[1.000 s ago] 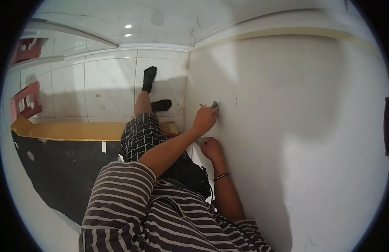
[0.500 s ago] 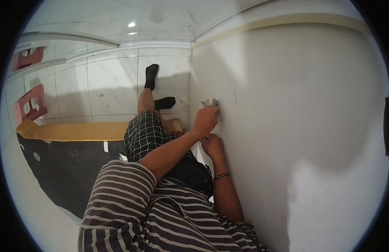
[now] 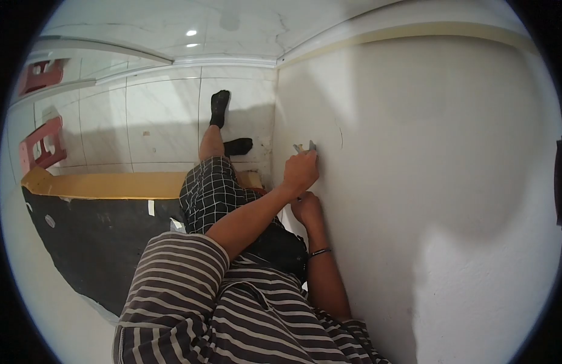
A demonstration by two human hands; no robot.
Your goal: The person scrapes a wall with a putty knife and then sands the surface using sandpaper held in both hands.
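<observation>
My left hand (image 3: 301,170) reaches across to the white wall (image 3: 378,182), fingers closed around a small grey and tan piece (image 3: 312,146). Only the piece's upper end shows past my knuckles, close to the wall, and its kind is hard to make out. Just below, my right hand (image 3: 307,210), with a dark band on its wrist, is closed beside my left wrist. A small dark bit (image 3: 299,199) pokes out at its fingers; the rest is hidden. A thin dark crack or line (image 3: 341,138) runs on the wall to the right of my left hand.
A black board (image 3: 105,242) with a yellow-brown edge (image 3: 117,186) lies to the left, against my checked shorts. Beyond it stand a pink stool (image 3: 44,145) and white floor tiles (image 3: 162,109), with my black-socked feet on the floor. A sliding-track frame (image 3: 111,48) borders the far side.
The view has tilted slightly. The grey piece in my left hand looks narrower and turned a little. Both hands stay almost in place by the wall.
</observation>
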